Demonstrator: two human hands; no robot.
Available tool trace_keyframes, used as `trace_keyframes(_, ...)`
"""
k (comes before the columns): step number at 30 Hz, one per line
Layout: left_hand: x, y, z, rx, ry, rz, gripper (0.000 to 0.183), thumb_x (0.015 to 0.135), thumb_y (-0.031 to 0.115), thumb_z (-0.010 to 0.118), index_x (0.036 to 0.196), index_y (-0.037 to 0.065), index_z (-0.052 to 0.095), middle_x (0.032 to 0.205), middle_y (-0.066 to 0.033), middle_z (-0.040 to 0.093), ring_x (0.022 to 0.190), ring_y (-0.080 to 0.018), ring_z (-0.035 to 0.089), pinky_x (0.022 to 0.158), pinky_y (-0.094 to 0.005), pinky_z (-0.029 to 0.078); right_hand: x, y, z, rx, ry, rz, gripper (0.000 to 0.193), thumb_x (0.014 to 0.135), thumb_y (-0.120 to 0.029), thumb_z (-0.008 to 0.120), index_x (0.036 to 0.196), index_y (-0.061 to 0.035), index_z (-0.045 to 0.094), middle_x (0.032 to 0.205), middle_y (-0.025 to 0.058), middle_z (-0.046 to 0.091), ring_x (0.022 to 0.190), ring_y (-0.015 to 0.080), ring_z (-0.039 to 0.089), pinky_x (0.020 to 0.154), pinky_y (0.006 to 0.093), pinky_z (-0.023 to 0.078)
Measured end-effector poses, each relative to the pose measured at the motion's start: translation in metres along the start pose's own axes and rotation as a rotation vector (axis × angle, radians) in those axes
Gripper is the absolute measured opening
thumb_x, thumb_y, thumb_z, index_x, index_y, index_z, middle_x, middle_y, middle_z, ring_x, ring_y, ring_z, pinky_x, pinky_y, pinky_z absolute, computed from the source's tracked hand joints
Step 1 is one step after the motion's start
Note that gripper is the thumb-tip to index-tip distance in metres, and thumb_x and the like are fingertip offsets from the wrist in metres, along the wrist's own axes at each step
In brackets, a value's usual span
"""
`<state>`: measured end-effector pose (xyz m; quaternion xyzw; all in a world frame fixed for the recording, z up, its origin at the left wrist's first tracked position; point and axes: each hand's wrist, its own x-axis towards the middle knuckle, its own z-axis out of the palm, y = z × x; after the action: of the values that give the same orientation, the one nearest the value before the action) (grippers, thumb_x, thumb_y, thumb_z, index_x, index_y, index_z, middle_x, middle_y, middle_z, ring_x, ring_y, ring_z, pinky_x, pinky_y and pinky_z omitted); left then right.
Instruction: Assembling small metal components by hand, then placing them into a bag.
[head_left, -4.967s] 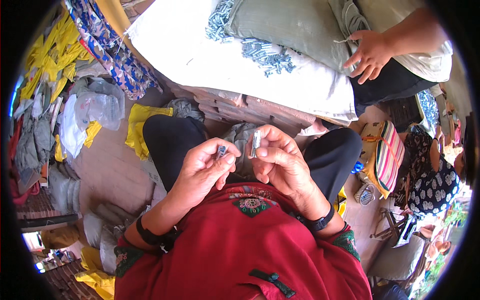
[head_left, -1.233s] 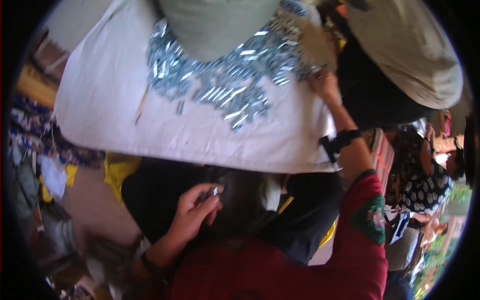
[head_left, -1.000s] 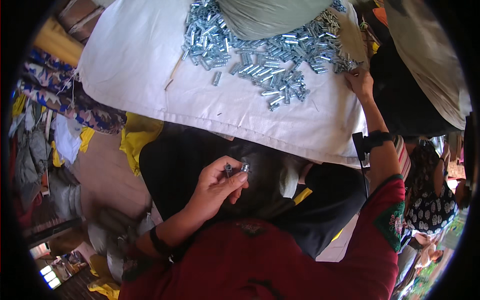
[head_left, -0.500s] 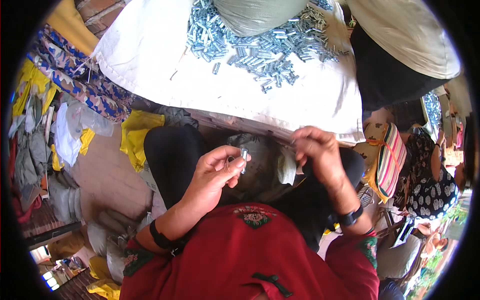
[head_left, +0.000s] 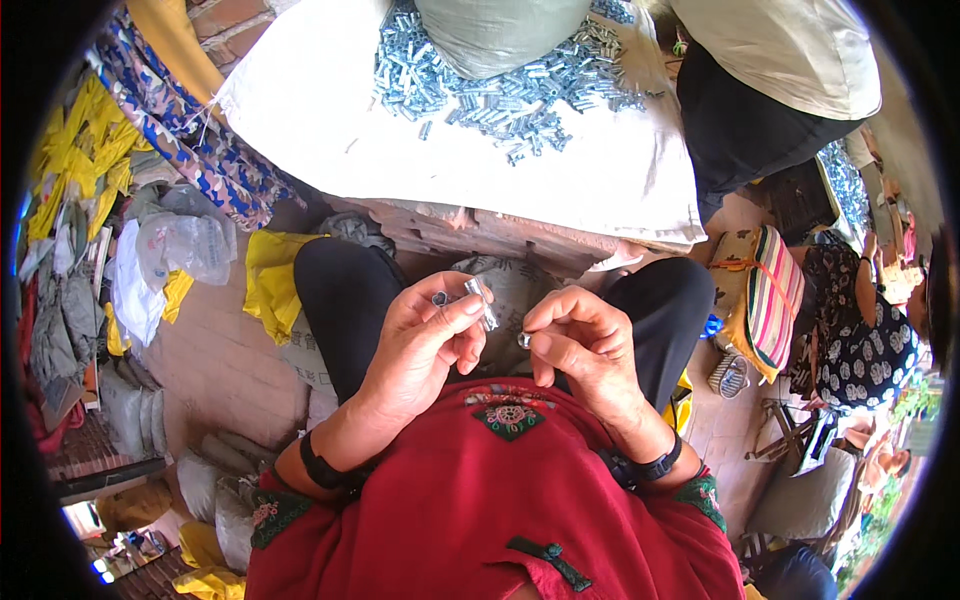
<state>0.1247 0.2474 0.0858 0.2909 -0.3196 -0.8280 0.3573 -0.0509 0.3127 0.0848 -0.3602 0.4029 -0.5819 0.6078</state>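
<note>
Between the thumb and fingers of my left hand [head_left: 408, 350] is a short, shiny metal sleeve [head_left: 481, 303], tilted. A second small ring-like metal piece [head_left: 440, 299] shows at the curled index finger of the same hand. My right hand [head_left: 590, 355] pinches a small round metal piece [head_left: 524, 340] between thumb and fingertips, a short gap away from the sleeve. Both hands are over my lap, in front of the table. A pile of similar metal sleeves [head_left: 500, 110] lies on the white cloth [head_left: 330, 130] beyond them.
A full grey-green sack [head_left: 500, 35] stands in the pile. At the far right are a pale sack [head_left: 790, 50] and a striped cushion [head_left: 770, 300]. Another person [head_left: 860, 330] sits on the right. Yellow bags [head_left: 275, 280] lie on the left floor.
My right hand has come left and down from near the table edge, close to my left hand, with a small round piece now visible in its pinch. The left hand's sleeve has tilted.
</note>
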Motion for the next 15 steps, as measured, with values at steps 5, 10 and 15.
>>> trace_keyframes(5,-0.011,-0.003,0.005,0.032,-0.008,0.061,0.011,0.088,0.012,0.054,0.094,0.002,0.054,0.068,-0.0027,0.056,0.053,-0.0096,0.053,0.044,-0.0203,0.040,-0.006,0.005,0.005,0.000,-0.062,0.005,0.009,0.085,-0.001,0.057,0.093,0.0000,0.057,0.078,0.0034,0.059,0.056,0.0058,0.054,0.051,0.0182,0.045)
trace_keyframes(10,-0.019,-0.004,0.001,0.008,-0.067,0.070,0.013,0.090,0.012,0.053,0.096,0.001,0.053,0.070,-0.0064,0.059,0.057,-0.0120,0.058,0.048,-0.0217,0.047,-0.006,0.007,0.013,0.072,-0.071,0.011,0.007,0.085,0.000,0.056,0.092,0.0009,0.056,0.078,0.0050,0.059,0.055,0.0067,0.054,0.048,0.0184,0.044)
trace_keyframes(15,-0.023,-0.003,0.005,0.087,-0.030,0.110,0.012,0.088,0.010,0.052,0.095,0.000,0.052,0.069,-0.0070,0.058,0.054,-0.0128,0.056,0.044,-0.0213,0.045,-0.004,0.007,0.016,0.106,-0.041,0.030,0.005,0.086,-0.004,0.057,0.085,0.0009,0.055,0.074,0.0082,0.060,0.045,0.0074,0.049,0.043,0.0191,0.040)
